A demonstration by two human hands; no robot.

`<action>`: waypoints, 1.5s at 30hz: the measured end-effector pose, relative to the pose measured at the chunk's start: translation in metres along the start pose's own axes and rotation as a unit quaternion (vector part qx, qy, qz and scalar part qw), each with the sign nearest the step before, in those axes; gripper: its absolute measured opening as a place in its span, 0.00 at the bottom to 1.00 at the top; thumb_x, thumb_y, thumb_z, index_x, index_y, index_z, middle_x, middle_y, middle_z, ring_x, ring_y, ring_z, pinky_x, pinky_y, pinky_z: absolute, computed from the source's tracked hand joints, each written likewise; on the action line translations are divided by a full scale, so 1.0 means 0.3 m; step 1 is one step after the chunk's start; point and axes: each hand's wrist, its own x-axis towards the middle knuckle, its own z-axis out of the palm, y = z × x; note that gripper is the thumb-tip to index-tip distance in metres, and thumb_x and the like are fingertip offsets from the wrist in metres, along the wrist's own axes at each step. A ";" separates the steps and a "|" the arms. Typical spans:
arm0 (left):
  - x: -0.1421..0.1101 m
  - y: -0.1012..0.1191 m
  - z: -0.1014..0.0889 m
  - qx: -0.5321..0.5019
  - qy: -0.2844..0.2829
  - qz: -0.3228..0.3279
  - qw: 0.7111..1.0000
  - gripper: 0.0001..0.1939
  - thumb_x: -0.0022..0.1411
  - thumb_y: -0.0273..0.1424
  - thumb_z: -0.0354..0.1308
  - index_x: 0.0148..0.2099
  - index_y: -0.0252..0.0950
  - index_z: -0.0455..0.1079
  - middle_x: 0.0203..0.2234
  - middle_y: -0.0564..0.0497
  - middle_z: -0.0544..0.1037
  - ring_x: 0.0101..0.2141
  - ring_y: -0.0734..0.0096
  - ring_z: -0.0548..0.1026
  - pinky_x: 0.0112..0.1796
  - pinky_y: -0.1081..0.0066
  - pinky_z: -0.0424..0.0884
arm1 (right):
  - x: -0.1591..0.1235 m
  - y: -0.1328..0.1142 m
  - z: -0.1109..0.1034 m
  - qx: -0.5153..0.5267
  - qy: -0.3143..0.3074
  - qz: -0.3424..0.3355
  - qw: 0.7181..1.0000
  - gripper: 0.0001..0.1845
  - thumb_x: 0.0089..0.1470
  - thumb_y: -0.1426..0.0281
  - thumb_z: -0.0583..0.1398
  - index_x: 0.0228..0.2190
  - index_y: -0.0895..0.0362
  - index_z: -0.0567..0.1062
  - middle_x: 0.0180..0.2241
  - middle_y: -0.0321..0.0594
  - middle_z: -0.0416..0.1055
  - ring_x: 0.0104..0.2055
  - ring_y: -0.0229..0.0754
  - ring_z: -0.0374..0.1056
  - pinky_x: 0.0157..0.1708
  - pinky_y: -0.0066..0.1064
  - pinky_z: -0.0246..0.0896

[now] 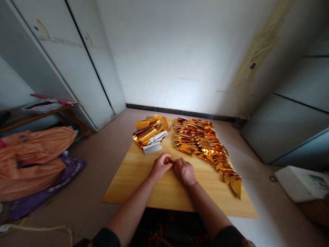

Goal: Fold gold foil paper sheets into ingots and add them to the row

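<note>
Both my hands meet over the middle of a low wooden board (144,185). My left hand (160,165) and my right hand (184,171) are closed in a pinch on a small piece of gold foil paper (169,160) held between their fingertips. Just beyond them lies a loose pile of gold foil sheets (150,132) with white backing showing. To the right, several folded gold foil pieces (203,144) lie in overlapping rows that run toward the board's near right corner.
The board lies on a pale tiled floor by a white wall. Orange and purple plastic bags (33,161) lie at the left, below a wooden shelf (38,115). A white box (300,183) stands at the right, near grey panels.
</note>
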 end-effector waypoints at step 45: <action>0.004 -0.013 -0.009 -0.068 -0.053 -0.018 0.996 0.23 0.48 0.25 0.56 0.50 0.34 0.68 0.39 0.49 0.77 0.38 0.67 0.74 0.41 0.70 0.70 | 0.002 0.013 -0.005 0.178 0.011 0.048 0.983 0.11 0.59 0.67 0.50 0.34 0.55 0.72 0.32 0.39 0.72 0.32 0.38 0.69 0.32 0.24 0.57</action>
